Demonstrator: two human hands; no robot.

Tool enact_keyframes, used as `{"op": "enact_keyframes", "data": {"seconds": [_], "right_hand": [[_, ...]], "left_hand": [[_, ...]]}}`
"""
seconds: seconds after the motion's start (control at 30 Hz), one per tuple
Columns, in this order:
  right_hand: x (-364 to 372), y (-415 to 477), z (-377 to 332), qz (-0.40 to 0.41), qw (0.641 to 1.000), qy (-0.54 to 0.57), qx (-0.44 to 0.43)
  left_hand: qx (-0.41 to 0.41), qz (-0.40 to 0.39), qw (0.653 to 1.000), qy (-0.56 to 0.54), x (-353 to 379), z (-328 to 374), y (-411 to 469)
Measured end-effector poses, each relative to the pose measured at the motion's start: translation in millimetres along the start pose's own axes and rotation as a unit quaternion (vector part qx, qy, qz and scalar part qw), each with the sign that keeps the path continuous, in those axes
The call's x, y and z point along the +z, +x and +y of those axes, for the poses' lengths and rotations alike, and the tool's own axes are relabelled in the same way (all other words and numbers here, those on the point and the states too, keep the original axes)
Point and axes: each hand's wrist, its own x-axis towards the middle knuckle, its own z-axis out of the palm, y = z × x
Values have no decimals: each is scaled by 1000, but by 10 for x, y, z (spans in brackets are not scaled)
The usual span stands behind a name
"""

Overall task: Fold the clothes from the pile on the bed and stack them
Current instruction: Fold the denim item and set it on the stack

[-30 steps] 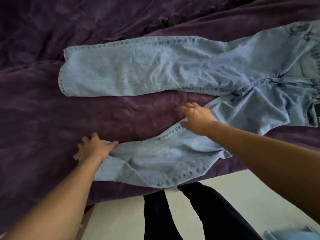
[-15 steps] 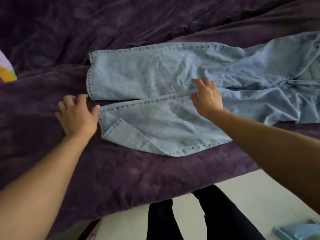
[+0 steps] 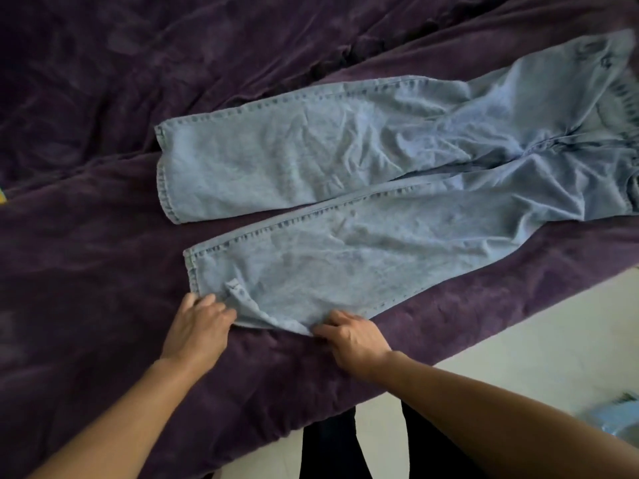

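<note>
A pair of light blue jeans [image 3: 363, 188] lies spread flat on the dark purple bedspread [image 3: 103, 271], both legs pointing left and the waistband at the far right edge. The near leg's hem corner is folded over and rumpled. My left hand [image 3: 198, 326] pinches the near leg's hem at its lower left corner. My right hand [image 3: 352, 337] grips the same leg's near edge a little to the right, fingers curled into the cloth.
The bed's near edge runs diagonally from lower left to right, with pale floor [image 3: 518, 340] beyond it. My dark trouser legs [image 3: 345, 444] stand at the bed edge. A light blue item [image 3: 615, 416] lies on the floor at the right.
Both hands left the near leg's upper seam and far hem and moved down to its near edge. The near leg now lies flatter beside the far leg.
</note>
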Motion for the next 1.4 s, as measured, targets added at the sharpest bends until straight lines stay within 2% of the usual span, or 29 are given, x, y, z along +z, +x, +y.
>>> {"op": "enact_keyframes", "data": {"seconds": [0.1, 0.17, 0.3, 0.37, 0.43, 0.5, 0.57, 0.63, 0.7, 0.73, 0.77, 0.83, 0.93, 1.07, 1.13, 1.23, 1.4], "right_hand": [[-71, -40, 17, -28, 999, 16, -2], [-249, -84, 176, -6, 999, 46, 9], [-772, -304, 902, 131, 982, 48, 127], [-1058, -511, 1416, 206, 956, 46, 206], [-1349, -750, 1968, 270, 915, 71, 292], [-1628, -982, 2558, 349, 840, 133, 393], [-1904, -1180, 3201, 422, 733, 214, 489], [-2170, -1311, 3803, 452, 621, 301, 565], [-2422, -1340, 4249, 453, 515, 436, 582], [-2521, -1326, 4432, 446, 484, 493, 569], [-2600, -1306, 4584, 436, 470, 532, 553], [-2712, -1317, 4819, 429, 460, 567, 531], [-2783, -1606, 5055, 486, 471, 523, 518], [-2727, -2058, 5145, 479, 538, 409, 561], [-2784, -2087, 5060, 470, 548, 402, 563], [-3139, -1917, 4946, 482, 548, 443, 521], [-4078, -1186, 4734, 449, 559, 584, 381]], "left_hand": [[5, -44, 999, 23, -135, 95, -79], [14, -29, 999, 27, -227, 179, -1], [77, 69, 994, -32, -536, 690, 421], [114, 88, 988, -63, -692, 1135, 700], [145, 71, 983, -85, -779, 1627, 973], [154, 46, 982, -97, -825, 2108, 1215], [134, 5, 986, -98, -781, 2548, 1444], [100, -32, 992, -77, -654, 2916, 1656], [51, -51, 995, -64, -544, 3195, 1828], [18, -54, 997, -61, -525, 3308, 1899], [-12, -50, 997, -62, -529, 3396, 1961], [-42, -29, 995, -87, -587, 3533, 2059], [-37, 23, 992, -116, -649, 3666, 2077], [27, 27, 990, -134, -801, 3837, 1893], [23, 7, 988, -152, -852, 3840, 1798], [-34, 8, 980, -194, -992, 3654, 1807], [-161, 106, 952, -238, -1567, 2845, 2383]]}}
